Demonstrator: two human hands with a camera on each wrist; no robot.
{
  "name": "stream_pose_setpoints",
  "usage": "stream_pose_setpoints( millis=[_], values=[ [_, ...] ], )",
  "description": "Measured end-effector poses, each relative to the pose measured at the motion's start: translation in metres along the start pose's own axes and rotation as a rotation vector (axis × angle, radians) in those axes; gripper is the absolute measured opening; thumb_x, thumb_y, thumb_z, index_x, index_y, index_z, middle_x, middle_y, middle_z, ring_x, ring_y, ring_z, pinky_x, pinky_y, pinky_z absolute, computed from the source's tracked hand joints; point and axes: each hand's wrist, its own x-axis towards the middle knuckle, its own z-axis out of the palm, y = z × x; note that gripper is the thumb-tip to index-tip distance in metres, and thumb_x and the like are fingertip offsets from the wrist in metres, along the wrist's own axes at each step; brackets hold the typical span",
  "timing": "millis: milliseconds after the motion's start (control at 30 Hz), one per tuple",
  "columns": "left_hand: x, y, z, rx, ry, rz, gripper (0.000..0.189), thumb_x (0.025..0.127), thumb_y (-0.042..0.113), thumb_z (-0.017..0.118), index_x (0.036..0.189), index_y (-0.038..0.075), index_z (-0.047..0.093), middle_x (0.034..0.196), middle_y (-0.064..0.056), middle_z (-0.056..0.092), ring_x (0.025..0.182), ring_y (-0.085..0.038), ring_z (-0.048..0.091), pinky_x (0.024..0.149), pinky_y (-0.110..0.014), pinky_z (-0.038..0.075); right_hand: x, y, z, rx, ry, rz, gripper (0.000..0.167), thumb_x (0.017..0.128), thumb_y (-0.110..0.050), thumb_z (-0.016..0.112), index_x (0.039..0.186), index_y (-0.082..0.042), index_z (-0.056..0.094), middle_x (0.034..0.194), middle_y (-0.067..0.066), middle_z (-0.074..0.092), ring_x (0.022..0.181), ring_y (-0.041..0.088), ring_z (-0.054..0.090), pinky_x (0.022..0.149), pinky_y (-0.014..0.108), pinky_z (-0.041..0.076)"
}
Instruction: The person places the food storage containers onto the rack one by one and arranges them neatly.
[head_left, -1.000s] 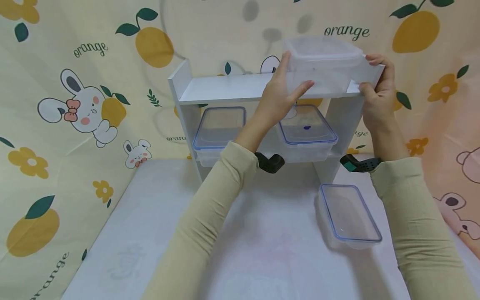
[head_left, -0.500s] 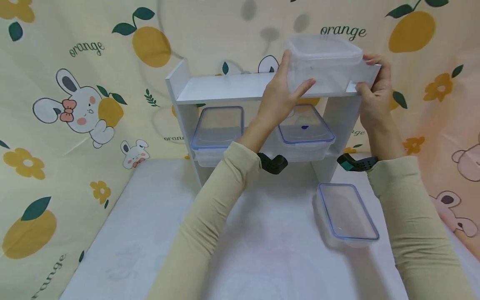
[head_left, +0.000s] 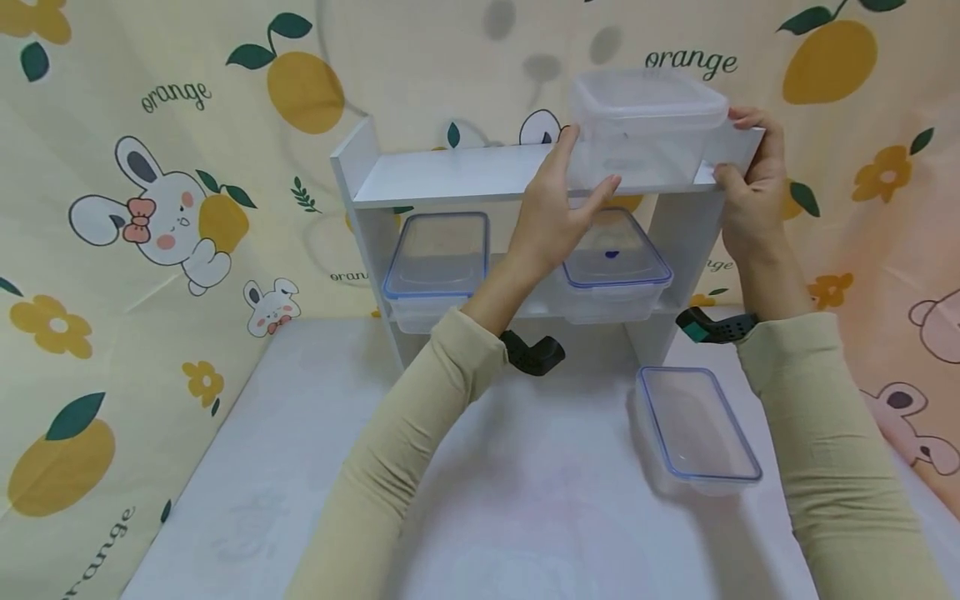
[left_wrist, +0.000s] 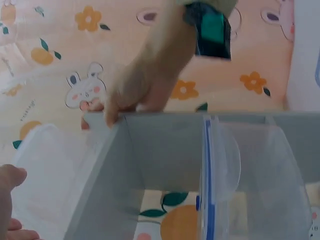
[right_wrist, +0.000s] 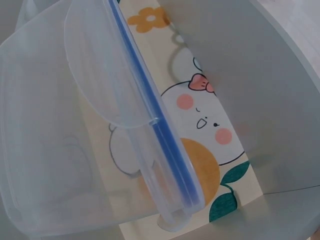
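- At the right end of the white shelf unit (head_left: 450, 175), on its top board, a frosted clear box (head_left: 648, 125) is sitting close against the right end panel (head_left: 738, 152), between the two hands.
- Beside that box's left side, the left hand (head_left: 551, 208) is spreading its thumb and fingers well apart, curling round nothing; whether the fingertips are touching the plastic, I cannot tell.
- At the right end panel, the right hand (head_left: 753, 187) is gripping the board's edge, its thumb pressing at the front and its bent fingers hooking over the top. Its fingertips are lying just beside the frosted box.
- On the middle board, a blue-rimmed box (head_left: 438, 258) is standing at the left, its lid facing up.
- On the same board, a second blue-rimmed box (head_left: 618, 258) is resting toward the right, showing a small dark blue mark on its lid, below the frosted box.
- In front of the unit's right side, a third blue-rimmed box (head_left: 701, 425) is lying at a slant on the white table (head_left: 525, 500).
- Round the wrists, black devices (head_left: 716, 327) are sitting at the cuffs of pale green sleeves (head_left: 840, 450).
- Behind everything, a cream cloth (head_left: 150, 350) is showing printed oranges, flowers and rabbits.
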Motion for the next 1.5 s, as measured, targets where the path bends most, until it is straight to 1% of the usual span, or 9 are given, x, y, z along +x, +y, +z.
stream_pose_setpoints(
  millis=[100, 200, 300, 567, 667, 833, 1033, 1200, 1500],
  values=[
    [-0.007, 0.002, -0.001, -0.036, 0.009, 0.012, 0.071, 0.096, 0.030, 0.058, 0.152, 0.006, 0.023, 0.162, -0.005, 0.023, 0.152, -0.011, 0.018, 0.120, -0.013, 0.017, 0.000, 0.000, 0.000, 0.002, -0.002, -0.012, 0.050, 0.084, 0.026, 0.030, 0.113, -0.010, 0.049, 0.134, 0.003, 0.047, 0.128, 0.023, 0.040, 0.114, 0.036, 0.038],
    [-0.014, 0.002, -0.001, -0.074, 0.017, 0.034, 0.067, 0.095, 0.027, 0.058, 0.150, 0.004, 0.027, 0.160, -0.006, 0.029, 0.150, -0.011, 0.025, 0.118, -0.012, 0.024, -0.001, 0.002, 0.000, -0.012, -0.009, -0.032, 0.049, 0.084, 0.025, 0.032, 0.113, -0.010, 0.049, 0.135, 0.004, 0.047, 0.129, 0.025, 0.041, 0.116, 0.040, 0.037],
    [-0.021, 0.001, 0.001, -0.120, 0.030, 0.068, 0.063, 0.095, 0.021, 0.059, 0.147, 0.001, 0.032, 0.156, -0.010, 0.036, 0.146, -0.015, 0.034, 0.115, -0.015, 0.033, -0.001, 0.002, 0.000, -0.011, -0.010, -0.037, 0.049, 0.085, 0.025, 0.032, 0.113, -0.010, 0.049, 0.136, 0.006, 0.046, 0.129, 0.026, 0.041, 0.117, 0.041, 0.037],
    [-0.038, 0.001, 0.005, -0.216, -0.019, 0.118, 0.056, 0.096, 0.013, 0.057, 0.145, -0.003, 0.034, 0.150, -0.016, 0.044, 0.139, -0.020, 0.044, 0.111, -0.014, 0.038, -0.002, 0.000, 0.001, 0.001, -0.001, -0.025, 0.048, 0.085, 0.025, 0.033, 0.113, -0.010, 0.049, 0.137, 0.006, 0.045, 0.130, 0.025, 0.040, 0.118, 0.040, 0.036],
    [-0.045, 0.000, 0.008, -0.215, -0.042, 0.130, 0.055, 0.096, 0.011, 0.056, 0.144, -0.003, 0.035, 0.146, -0.017, 0.048, 0.136, -0.022, 0.048, 0.108, -0.014, 0.041, -0.001, 0.000, 0.002, 0.007, -0.008, -0.029, 0.048, 0.085, 0.025, 0.032, 0.113, -0.010, 0.048, 0.136, 0.006, 0.046, 0.129, 0.025, 0.040, 0.117, 0.040, 0.036],
    [-0.061, -0.005, 0.018, -0.181, -0.098, 0.137, 0.050, 0.096, 0.011, 0.056, 0.142, -0.002, 0.039, 0.140, -0.016, 0.054, 0.131, -0.021, 0.053, 0.108, -0.013, 0.041, -0.002, 0.000, 0.002, 0.011, -0.009, -0.024, 0.048, 0.085, 0.026, 0.032, 0.113, -0.010, 0.048, 0.135, 0.005, 0.046, 0.129, 0.025, 0.040, 0.118, 0.040, 0.036],
    [-0.079, -0.012, 0.030, -0.181, -0.145, 0.177, 0.045, 0.095, 0.009, 0.056, 0.137, -0.005, 0.044, 0.135, -0.020, 0.057, 0.127, -0.025, 0.056, 0.109, -0.018, 0.043, -0.002, 0.001, 0.003, 0.017, -0.017, -0.022, 0.048, 0.085, 0.025, 0.032, 0.113, -0.010, 0.047, 0.135, 0.005, 0.046, 0.130, 0.026, 0.040, 0.118, 0.041, 0.036],
    [-0.090, -0.015, 0.037, -0.229, -0.152, 0.174, 0.038, 0.095, 0.007, 0.056, 0.131, -0.005, 0.049, 0.131, -0.021, 0.059, 0.123, -0.026, 0.058, 0.107, -0.017, 0.044, -0.002, 0.002, 0.002, 0.004, -0.020, -0.014, 0.047, 0.086, 0.024, 0.033, 0.115, -0.011, 0.047, 0.137, 0.005, 0.045, 0.130, 0.025, 0.039, 0.118, 0.040, 0.035],
    [-0.109, -0.026, 0.053, -0.292, -0.205, 0.116, 0.032, 0.096, 0.007, 0.055, 0.126, -0.005, 0.054, 0.124, -0.022, 0.062, 0.116, -0.026, 0.063, 0.102, -0.018, 0.048, -0.002, 0.002, 0.000, -0.037, 0.002, -0.019, 0.048, 0.084, 0.024, 0.033, 0.115, -0.011, 0.049, 0.138, 0.006, 0.044, 0.131, 0.024, 0.039, 0.119, 0.040, 0.033]
  ],
)
